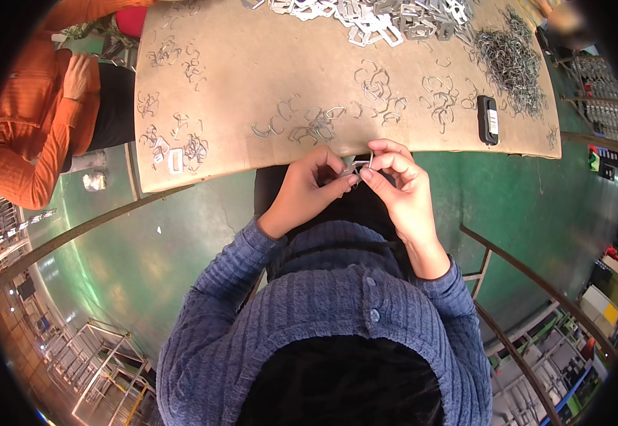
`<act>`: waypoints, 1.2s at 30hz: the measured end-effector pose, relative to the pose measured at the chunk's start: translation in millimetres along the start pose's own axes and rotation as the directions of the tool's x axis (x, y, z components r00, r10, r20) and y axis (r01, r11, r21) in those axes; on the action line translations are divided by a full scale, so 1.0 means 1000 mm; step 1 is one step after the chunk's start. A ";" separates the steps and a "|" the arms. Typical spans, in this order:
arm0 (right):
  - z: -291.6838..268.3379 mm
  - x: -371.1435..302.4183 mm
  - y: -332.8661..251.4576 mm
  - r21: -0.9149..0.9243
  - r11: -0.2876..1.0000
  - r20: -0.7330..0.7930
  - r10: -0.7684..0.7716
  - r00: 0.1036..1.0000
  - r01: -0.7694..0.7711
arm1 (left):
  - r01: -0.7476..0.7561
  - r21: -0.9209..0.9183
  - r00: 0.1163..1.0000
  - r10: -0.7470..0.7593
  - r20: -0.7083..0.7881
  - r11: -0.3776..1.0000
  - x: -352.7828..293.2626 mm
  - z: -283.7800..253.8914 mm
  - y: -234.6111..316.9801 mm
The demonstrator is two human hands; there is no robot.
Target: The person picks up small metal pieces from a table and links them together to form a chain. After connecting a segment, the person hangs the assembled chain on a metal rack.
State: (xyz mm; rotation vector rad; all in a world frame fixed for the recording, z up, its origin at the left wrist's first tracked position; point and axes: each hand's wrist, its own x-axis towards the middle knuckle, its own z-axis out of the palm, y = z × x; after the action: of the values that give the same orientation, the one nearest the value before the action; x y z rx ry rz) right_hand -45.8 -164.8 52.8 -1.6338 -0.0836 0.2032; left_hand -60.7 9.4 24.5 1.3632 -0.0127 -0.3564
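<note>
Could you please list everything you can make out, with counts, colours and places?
small metal parts: count unclear, silver, in both hands
table: one, brown, upper half
flat metal frames: many, silver, far edge and left corner
wire clips: many, grey, piled right, scattered elsewhere
device: one, black with white label, table's right
co-worker: at least one, orange sleeves, left
floor: one, green, underneath
racks: several, mostly grey, both sides
sleeves: two, blue, below hands
left hand: one, bare, centre
right hand: one, bare, centre

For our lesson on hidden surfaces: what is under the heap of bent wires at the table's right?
The brown tabletop shows around the wire heap and between its outermost pieces. What its dense middle covers cannot be seen.
</note>
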 end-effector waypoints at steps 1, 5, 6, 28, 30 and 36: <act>0.001 -0.001 0.000 0.016 1.000 -0.007 -0.003 1.000 0.003 | 0.015 0.021 1.000 -0.015 0.023 1.000 -0.001 -0.002 -0.001; 0.007 -0.001 -0.001 0.250 0.964 0.006 0.095 0.995 -0.093 | 0.038 -0.004 0.999 -0.038 0.022 0.999 -0.001 -0.003 -0.002; 0.008 0.000 -0.001 0.261 0.961 0.014 0.086 0.996 -0.087 | 0.036 -0.001 0.999 -0.036 0.024 0.999 -0.001 -0.004 -0.001; 0.006 -0.006 -0.016 -0.244 0.872 0.083 -0.418 0.905 0.425 | -0.015 0.887 0.841 0.486 -0.240 0.462 0.274 -0.150 0.063; 0.004 -0.004 -0.012 -0.261 0.849 0.085 -0.454 0.887 0.460 | 0.167 0.882 0.834 0.413 -0.364 0.440 0.307 -0.140 0.073; 0.004 -0.004 -0.009 -0.243 0.874 0.046 -0.424 0.904 0.422 | 0.111 0.960 0.923 0.331 -0.196 0.258 0.292 -0.093 0.054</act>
State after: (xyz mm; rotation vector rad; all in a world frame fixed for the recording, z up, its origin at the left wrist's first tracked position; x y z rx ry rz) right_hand -49.7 -161.1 61.6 -1.8199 -0.4738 -0.1604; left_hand 249.0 31.4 -0.9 2.6908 -0.0252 0.1267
